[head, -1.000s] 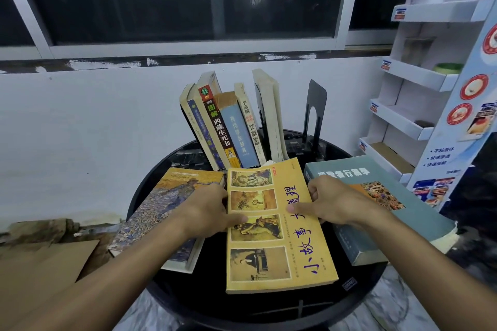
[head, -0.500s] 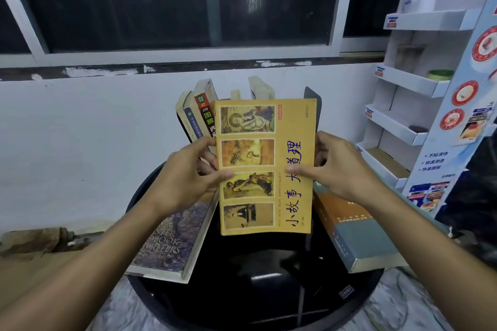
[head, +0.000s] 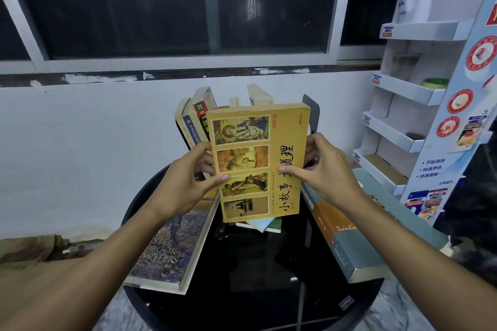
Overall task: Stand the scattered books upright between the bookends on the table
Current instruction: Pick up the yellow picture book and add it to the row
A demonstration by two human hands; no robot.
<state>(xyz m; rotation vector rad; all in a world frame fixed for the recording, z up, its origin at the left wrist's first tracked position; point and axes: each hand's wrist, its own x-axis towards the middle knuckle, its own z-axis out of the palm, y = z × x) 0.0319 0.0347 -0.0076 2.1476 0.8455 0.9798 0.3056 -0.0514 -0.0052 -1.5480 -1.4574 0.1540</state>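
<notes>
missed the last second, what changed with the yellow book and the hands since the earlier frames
The yellow book went from lying flat on the table to upright in the air, lifted toward the standing books. The left hand and right hand stayed on its two edges. The flat book at left and the grey-green book stayed put.

Two bare forearms — no sleeves, rings or watch — left hand (head: 185, 183), right hand (head: 326, 173).

Books standing at the back edge of the round black table (head: 242, 290): about five, partly hidden. Yellow paperback held upright (head: 259, 164): one. Books lying flat: three, at left edge (head: 172, 247), right edge (head: 347, 239), centre (head: 265, 224). Black metal bookend (head: 312, 113): one visible.
</notes>
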